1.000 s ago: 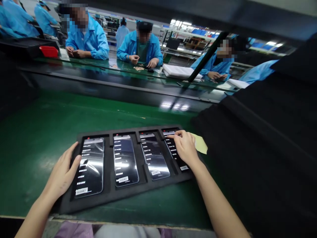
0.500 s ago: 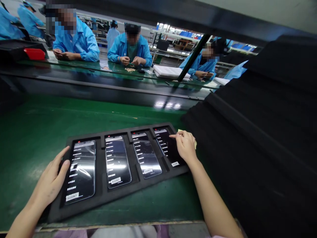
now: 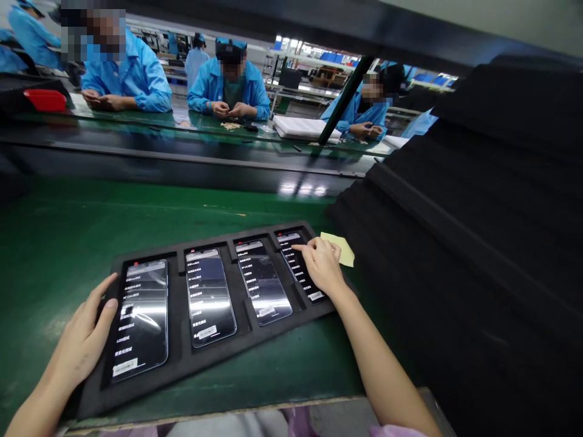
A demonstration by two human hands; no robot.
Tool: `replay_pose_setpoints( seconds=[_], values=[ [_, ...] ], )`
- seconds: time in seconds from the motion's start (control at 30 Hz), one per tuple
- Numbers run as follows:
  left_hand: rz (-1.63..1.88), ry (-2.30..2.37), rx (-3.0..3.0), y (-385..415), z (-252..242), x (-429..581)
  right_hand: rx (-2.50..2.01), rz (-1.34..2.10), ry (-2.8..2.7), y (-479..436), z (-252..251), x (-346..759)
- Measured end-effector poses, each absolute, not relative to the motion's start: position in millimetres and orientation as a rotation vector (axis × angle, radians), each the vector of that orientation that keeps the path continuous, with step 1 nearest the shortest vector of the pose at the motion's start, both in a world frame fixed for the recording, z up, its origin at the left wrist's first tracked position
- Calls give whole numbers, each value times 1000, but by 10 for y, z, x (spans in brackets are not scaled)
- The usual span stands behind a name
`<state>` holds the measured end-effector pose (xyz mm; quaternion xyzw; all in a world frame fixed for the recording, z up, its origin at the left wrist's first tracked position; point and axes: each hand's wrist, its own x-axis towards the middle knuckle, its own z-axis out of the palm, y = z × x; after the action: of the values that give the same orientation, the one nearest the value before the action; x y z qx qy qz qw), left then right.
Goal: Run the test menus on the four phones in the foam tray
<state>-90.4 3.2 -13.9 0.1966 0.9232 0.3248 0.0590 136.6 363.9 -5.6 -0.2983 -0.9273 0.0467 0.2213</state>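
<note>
A black foam tray point(image 3: 180, 364) lies on the green belt and holds several phones with lit menu screens. My left hand point(image 3: 82, 343) rests on the tray's left edge beside the leftmost phone point(image 3: 141, 318), fingers stretched out and apart. My right hand point(image 3: 322, 266) sits over the rightmost phone point(image 3: 296, 264), index finger pointed onto its screen and the other fingers curled in. Two more phones point(image 3: 207, 297) point(image 3: 262, 280) lie between them. A yellow sticky note point(image 3: 339, 247) lies just right of my right hand.
A tall stack of black foam trays point(image 3: 464, 230) rises at the right. Across a dark rail point(image 3: 182, 167), people in blue coats point(image 3: 228, 91) work at another green bench with a red bin point(image 3: 39, 100) and white sheets point(image 3: 303, 127).
The view has shifted, so the tray sits lower and further left. My right index finger has slid a little down the rightmost phone's screen, uncovering the yellow note. My left hand stays on the tray edge.
</note>
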Motion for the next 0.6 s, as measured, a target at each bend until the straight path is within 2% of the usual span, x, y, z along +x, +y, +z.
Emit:
replay_pose_setpoints(
  seconds=[0.23,0.6],
  values=[
    [898,2771,785,-10,-100,-930,-712,118,-2623,3405,14,1203],
    [985,2756,831,-16,-155,-959,-378,291,-2805,2894,123,687]
  ],
)
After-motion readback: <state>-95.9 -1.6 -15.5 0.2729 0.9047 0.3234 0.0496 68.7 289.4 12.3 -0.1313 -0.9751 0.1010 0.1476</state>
